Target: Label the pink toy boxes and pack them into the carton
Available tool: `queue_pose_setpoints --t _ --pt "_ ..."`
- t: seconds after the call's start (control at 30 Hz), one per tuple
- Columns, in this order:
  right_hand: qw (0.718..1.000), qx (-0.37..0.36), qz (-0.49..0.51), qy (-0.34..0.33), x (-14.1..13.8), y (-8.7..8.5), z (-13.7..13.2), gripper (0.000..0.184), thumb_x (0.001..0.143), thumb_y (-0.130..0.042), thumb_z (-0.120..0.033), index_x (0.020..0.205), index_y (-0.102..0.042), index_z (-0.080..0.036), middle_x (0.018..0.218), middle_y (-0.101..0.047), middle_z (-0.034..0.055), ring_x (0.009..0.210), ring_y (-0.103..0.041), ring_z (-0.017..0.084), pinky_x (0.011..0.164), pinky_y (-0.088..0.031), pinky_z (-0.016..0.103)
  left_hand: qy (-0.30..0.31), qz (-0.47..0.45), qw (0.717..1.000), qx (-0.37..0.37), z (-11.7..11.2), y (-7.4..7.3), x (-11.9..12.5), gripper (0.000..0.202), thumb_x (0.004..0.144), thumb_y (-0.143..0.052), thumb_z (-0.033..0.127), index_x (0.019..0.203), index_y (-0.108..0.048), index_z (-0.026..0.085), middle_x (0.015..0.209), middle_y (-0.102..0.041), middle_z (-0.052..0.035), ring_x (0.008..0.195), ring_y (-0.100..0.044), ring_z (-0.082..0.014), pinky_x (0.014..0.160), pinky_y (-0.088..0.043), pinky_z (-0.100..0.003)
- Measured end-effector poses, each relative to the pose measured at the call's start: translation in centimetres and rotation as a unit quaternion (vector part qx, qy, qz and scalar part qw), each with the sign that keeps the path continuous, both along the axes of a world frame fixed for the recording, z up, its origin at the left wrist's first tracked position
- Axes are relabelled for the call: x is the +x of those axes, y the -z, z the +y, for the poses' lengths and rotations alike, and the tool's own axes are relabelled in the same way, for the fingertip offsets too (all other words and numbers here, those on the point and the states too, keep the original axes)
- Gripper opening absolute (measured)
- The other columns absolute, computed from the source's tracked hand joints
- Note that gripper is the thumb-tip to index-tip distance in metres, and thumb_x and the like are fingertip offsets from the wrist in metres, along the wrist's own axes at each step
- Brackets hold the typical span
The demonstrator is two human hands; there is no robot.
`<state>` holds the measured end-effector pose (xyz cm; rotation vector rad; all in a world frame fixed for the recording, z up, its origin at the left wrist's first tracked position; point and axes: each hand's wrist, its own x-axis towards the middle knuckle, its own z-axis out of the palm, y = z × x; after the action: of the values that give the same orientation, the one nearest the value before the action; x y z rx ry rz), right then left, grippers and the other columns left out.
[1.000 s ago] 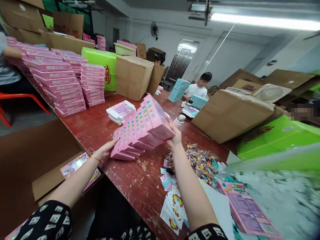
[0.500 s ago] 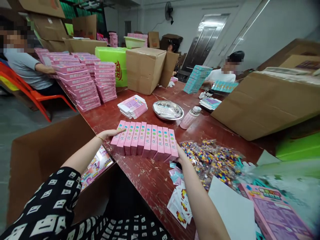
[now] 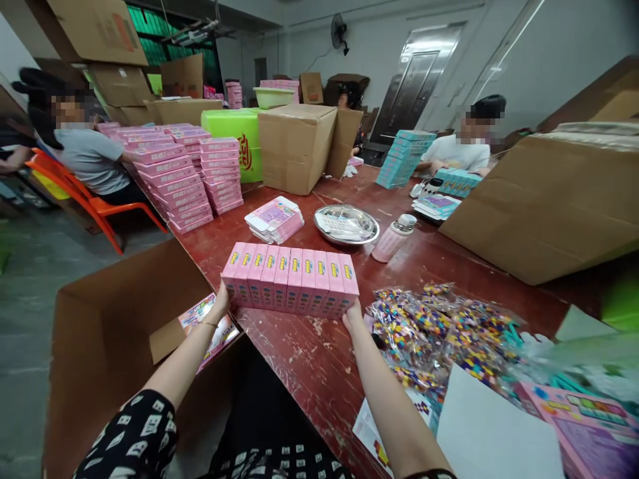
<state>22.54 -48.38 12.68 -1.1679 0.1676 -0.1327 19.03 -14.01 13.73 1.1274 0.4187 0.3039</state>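
A row of several slim pink boxes is pressed together side by side between my hands, above the near edge of the red table. My left hand is closed on the row's left end, and my right hand grips its right end; part of the fingers on both hands is hidden behind the boxes. Yellow and blue print shows on the boxes' upper faces. Below my left forearm stands an open cardboard carton with printed boxes inside.
Behind the row lie a stack of flat cartons, a metal plate with papers and a pink bottle. Bags of colourful small pieces and a white sheet are at right. Stacked pink boxes stand left; co-workers sit around.
The row has tipped, so its yellow-printed faces now point up and the boxes line up evenly. My left hand has moved from the top to the lower left end. The view has shifted slightly.
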Motion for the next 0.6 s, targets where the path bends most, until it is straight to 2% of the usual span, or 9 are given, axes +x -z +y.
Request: queue_pose_setpoints --t 0.07,0.17,0.23,0.3,0.37,0.4,0.5,0.53,0.6 --pt "1.0 -0.013 0.004 -0.023 -0.4 -0.6 0.1 0.04 0.07 -0.066 -0.053 0.096 -0.065 -0.022 0.09 -0.075 0.0009 0.088 -0.071 0.022 0.083 -0.057 0.044 -0.02 -0.008 1.0 -0.005 -0.3 0.9 0.1 0.063 0.087 -0.046 0.072 0.118 -0.067 0.022 0.106 -0.076 -0.0064 0.118 -0.063 -0.0303 0.098 -0.053 -0.039" --pt "0.998 -0.035 -0.001 -0.045 -1.8 -2.6 -1.7 0.043 0.059 -0.078 -0.042 0.096 -0.067 -0.022 0.099 -0.075 0.0031 0.102 -0.068 0.024 0.098 -0.05 0.048 -0.046 -0.027 0.998 -0.016 0.0 0.9 0.8 0.058 0.088 -0.046 0.068 0.114 -0.068 0.021 0.1 -0.077 -0.004 0.115 -0.064 -0.0282 0.096 -0.054 -0.037" --pt "0.995 -0.077 -0.012 -0.065 -4.2 -4.5 -3.7 0.052 0.046 -0.086 -0.03 0.094 -0.07 -0.022 0.101 -0.076 0.0052 0.106 -0.067 0.027 0.105 -0.045 0.051 -0.044 -0.048 0.998 -0.026 -0.1 0.1 1.9 0.054 0.087 -0.049 0.064 0.113 -0.069 0.02 0.097 -0.077 -0.0035 0.114 -0.065 -0.0275 0.096 -0.053 -0.036" --pt "0.984 -0.146 -0.011 -0.105 -8.4 -6.2 -5.1 0.064 0.03 -0.09 -0.018 0.092 -0.073 -0.022 0.096 -0.077 0.0068 0.099 -0.069 0.034 0.102 -0.047 0.057 -0.01 -0.07 0.997 -0.043 -1.5 -0.8 3.7 0.051 0.086 -0.053 0.06 0.111 -0.068 0.018 0.098 -0.077 -0.0041 0.114 -0.065 -0.0272 0.098 -0.052 -0.036" --pt "0.969 -0.197 0.018 -0.148 -14.0 -7.3 -5.3 0.071 0.019 -0.09 -0.012 0.088 -0.077 -0.025 0.084 -0.078 0.006 0.085 -0.071 0.042 0.085 -0.056 0.061 0.055 -0.078 0.993 -0.063 -4.5 -1.5 6.0 0.049 0.085 -0.057 0.056 0.109 -0.069 0.015 0.1 -0.077 -0.0063 0.112 -0.065 -0.0279 0.099 -0.051 -0.038" --pt "0.97 -0.19 0.034 -0.151 -16.8 -7.5 -4.9 0.069 0.021 -0.091 -0.014 0.087 -0.078 -0.03 0.082 -0.078 0.0041 0.084 -0.071 0.044 0.078 -0.06 0.059 0.091 -0.073 0.991 -0.071 -6.5 -1.6 7.2 0.048 0.084 -0.059 0.055 0.108 -0.069 0.014 0.1 -0.077 -0.0079 0.111 -0.066 -0.0288 0.1 -0.051 -0.04" --pt "0.986 -0.141 0.086 -0.031 -23.2 -6.9 -2.7 0.051 0.025 -0.094 -0.03 0.071 -0.076 -0.037 0.067 -0.075 -0.0014 0.066 -0.072 0.044 0.059 -0.062 0.056 0.172 -0.047 0.98 -0.085 -13.8 -1.3 10.6 0.047 0.083 -0.066 0.051 0.104 -0.07 0.009 0.1 -0.076 -0.0134 0.107 -0.067 -0.032 0.101 -0.049 -0.045" --pt "0.986 -0.135 0.099 0.015 -24.3 -6.5 -2.0 0.048 0.025 -0.094 -0.033 0.069 -0.075 -0.037 0.064 -0.074 -0.0022 0.062 -0.072 0.043 0.056 -0.062 0.055 0.19 -0.04 0.977 -0.088 -16.1 -1.1 11.6 0.046 0.083 -0.066 0.049 0.103 -0.07 0.008 0.1 -0.076 -0.0148 0.107 -0.066 -0.0326 0.102 -0.048 -0.046" --pt "0.981 -0.139 0.112 0.08 -24.6 -5.5 -1.2 0.048 0.025 -0.095 -0.036 0.069 -0.075 -0.037 0.064 -0.074 -0.0027 0.059 -0.072 0.041 0.052 -0.063 0.053 0.218 -0.026 0.972 -0.088 -19.9 -0.7 13.1 0.043 0.086 -0.065 0.047 0.102 -0.07 0.007 0.102 -0.075 -0.0165 0.111 -0.065 -0.0339 0.104 -0.046 -0.046"
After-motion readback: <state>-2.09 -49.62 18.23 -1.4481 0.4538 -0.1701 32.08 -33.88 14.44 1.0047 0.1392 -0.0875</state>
